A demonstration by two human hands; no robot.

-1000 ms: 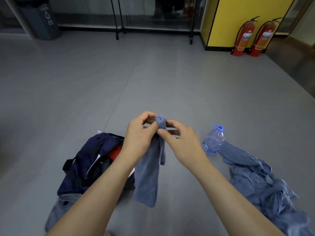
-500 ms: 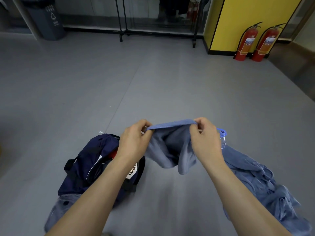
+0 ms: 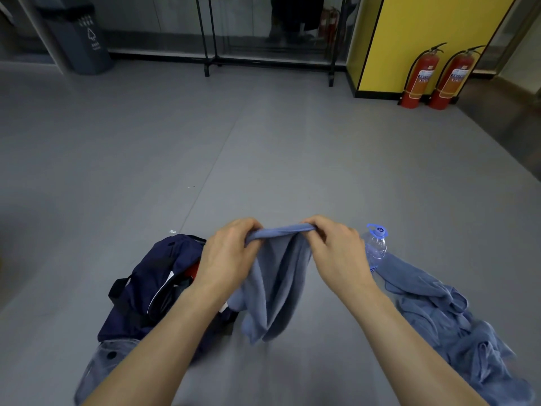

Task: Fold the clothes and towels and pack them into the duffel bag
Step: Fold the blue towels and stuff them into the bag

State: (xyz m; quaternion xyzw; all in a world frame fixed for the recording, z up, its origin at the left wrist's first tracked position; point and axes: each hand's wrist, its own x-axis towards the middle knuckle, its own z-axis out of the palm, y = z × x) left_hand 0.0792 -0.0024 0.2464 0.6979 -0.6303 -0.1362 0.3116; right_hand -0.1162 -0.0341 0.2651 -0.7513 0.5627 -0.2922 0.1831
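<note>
The left hand (image 3: 231,256) and the right hand (image 3: 336,253) each pinch the top edge of a small blue terry towel (image 3: 275,285), which hangs unfolded below the grip. Left of the grip, the open navy fabric duffel bag (image 3: 152,282) already holds something red. Right of it, a crumpled blue cloth garment (image 3: 445,323) lies unfolded on the floor, so I judge much work is left.

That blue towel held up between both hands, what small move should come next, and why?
Probably draw the hands a little apart to pull the top edge taut. The left hand and right hand pinch the blue towel close together, so it hangs bunched in loose folds, too crumpled to fold neatly for the open duffel bag.
</note>
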